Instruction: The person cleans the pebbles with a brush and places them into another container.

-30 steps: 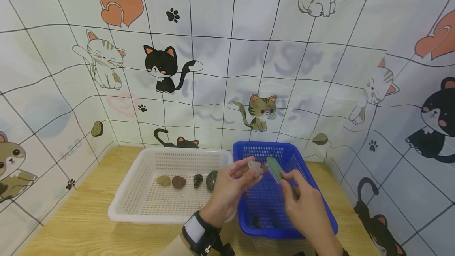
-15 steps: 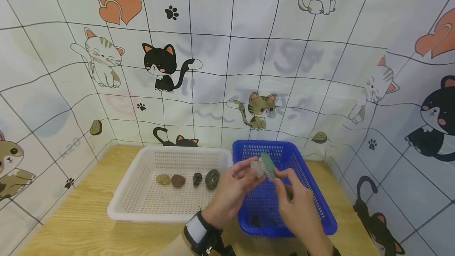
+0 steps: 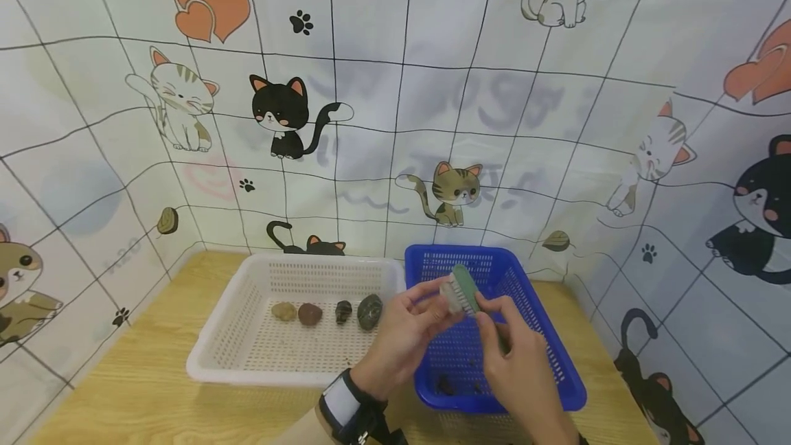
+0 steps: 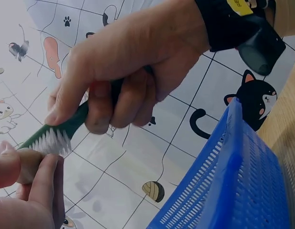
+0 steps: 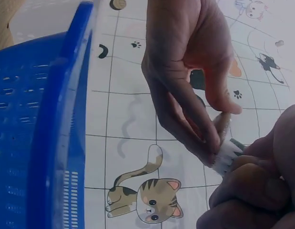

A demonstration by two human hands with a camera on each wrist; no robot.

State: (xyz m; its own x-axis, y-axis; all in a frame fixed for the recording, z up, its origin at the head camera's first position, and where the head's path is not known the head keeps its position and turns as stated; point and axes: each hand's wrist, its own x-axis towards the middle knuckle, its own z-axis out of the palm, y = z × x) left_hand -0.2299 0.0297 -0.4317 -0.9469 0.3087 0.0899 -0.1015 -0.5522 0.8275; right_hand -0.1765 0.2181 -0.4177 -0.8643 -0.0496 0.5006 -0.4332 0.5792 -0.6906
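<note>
My left hand pinches a pale greyish stone between thumb and fingers, above the blue basket. Gripped in my right hand is a green scrub brush with white bristles, its head tilted. Those bristles lie against the stone's right side in the head view. From the left wrist, the stone shows between the fingertips, right under the brush. In the right wrist view, curled fingers of my right hand hide most of the brush handle.
Left of the blue basket stands a white basket holding a yellowish stone, a reddish-brown stone, a small dark stone and a larger dark green stone. Dark bits lie in the blue basket. A cat-print sheet rises behind the wooden table.
My right hand has brought the brush left, from beside the stone onto it. The left hand keeps its pinch on the stone, nearly in place. The baskets have not moved.
</note>
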